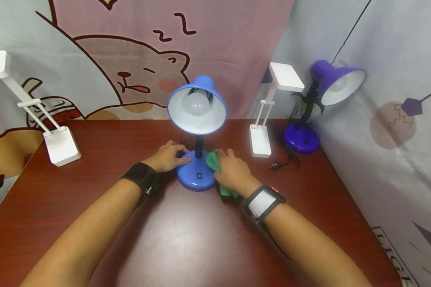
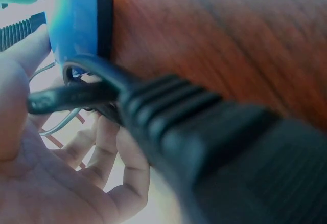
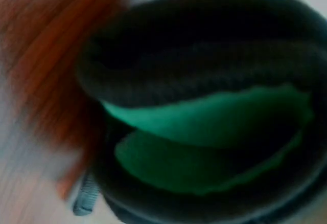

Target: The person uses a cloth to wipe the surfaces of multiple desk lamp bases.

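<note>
Head view: between the hands, a blue lamp [image 1: 199,126] is stood upright on the table [image 1: 186,239]. Its base [image 1: 195,182] is touched by the left hand [image 1: 166,157], whose fingers are loosely bent. By the right hand [image 1: 234,170], a green cloth [image 1: 212,159] is gripped at the base's edge. Beyond that hand, a purple lamp [image 1: 310,104] is placed.

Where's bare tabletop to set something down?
Free: front of the brown wooden table, between the forearms; also between the white angular lamp at left and the left hand.
Crowded: around the blue dome-shaded lamp, with the right hand and green cloth at its base; back right, with a second white lamp, purple lamp and black cord.
</note>
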